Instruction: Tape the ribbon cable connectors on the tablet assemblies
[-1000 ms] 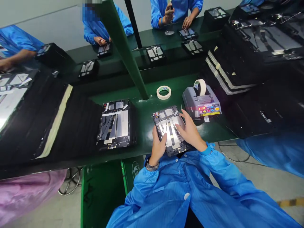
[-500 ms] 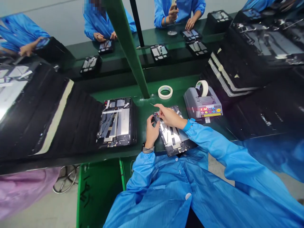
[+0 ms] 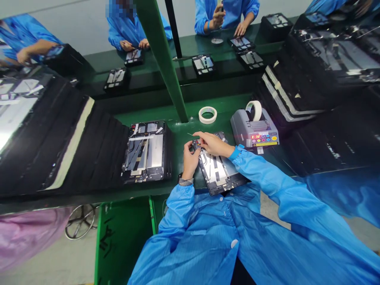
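1. The opened tablet (image 3: 221, 170) lies at the middle of the desk's near edge, turned slantwise, its inner parts facing up and its near end close against the person's blue coat (image 3: 208, 233); the desk (image 3: 228, 102) is green.
2. The left hand (image 3: 190, 160) is curled round the tablet's far left corner, thumb and fingers gripping it.
3. The right hand (image 3: 213, 144) reaches across the tablet's far end, fingers bent and drawn together just beside the left hand's. They pinch a thin rod (image 3: 190, 135), its end poking out toward the left; I cannot tell what sort it is, nor whether it touches the tablet.
4. Left of the tablet, set apart from it, a short stack (image 3: 145, 152) of similar tablets stands along the near edge.
5. Beyond the hands, a tape roll (image 3: 201, 115) lies flat near the foot of the green post (image 3: 168, 75).
6. To its right sits a grey dispenser (image 3: 243, 132), red digits lit, with another roll upright on top.
7. Tall dark piles (image 3: 107, 154) fill the desk's left end, and more (image 3: 308, 99) its right.
8. Over at the far bench (image 3: 192, 43), co-workers in blue handle tablets of their own.
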The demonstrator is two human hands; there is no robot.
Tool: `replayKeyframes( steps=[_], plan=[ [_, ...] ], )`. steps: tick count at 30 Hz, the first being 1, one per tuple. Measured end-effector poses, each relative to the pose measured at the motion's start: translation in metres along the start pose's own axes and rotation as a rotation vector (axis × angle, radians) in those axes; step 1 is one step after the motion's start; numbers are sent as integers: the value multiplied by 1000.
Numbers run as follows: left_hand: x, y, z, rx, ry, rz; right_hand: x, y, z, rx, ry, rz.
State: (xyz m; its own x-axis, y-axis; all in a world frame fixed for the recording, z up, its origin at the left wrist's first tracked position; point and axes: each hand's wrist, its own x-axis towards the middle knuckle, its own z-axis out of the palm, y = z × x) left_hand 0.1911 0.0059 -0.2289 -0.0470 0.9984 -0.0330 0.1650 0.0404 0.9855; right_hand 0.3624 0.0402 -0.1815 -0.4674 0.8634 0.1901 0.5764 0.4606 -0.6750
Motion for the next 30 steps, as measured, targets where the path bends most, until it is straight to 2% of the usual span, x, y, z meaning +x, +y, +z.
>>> replayKeyframes(
  steps=[3, 5, 8, 11, 14, 19, 30],
  plan=[
    [4, 0, -1, -6, -20, 9, -4, -7, -4, 54, 59, 46],
    [6, 1, -2, -16, -28, 5, -11, -19, -9, 160, 160, 105],
    [5, 3, -2, -31, -44, -2, -29, -45, -12, 632, 301, 314],
    [4, 5, -3, -39, -62, 34, -48, -67, -7, 1189, 280, 539],
    [3, 7, -4, -39, -72, 72, -57, -73, 5, 1473, 257, 633],
    [3, 9, -4, -32, -73, 103, -54, -65, 19, 1580, 287, 663],
    [1, 9, -7, 75, -98, 154, -52, -68, 20, 1629, 298, 687]
  ],
)
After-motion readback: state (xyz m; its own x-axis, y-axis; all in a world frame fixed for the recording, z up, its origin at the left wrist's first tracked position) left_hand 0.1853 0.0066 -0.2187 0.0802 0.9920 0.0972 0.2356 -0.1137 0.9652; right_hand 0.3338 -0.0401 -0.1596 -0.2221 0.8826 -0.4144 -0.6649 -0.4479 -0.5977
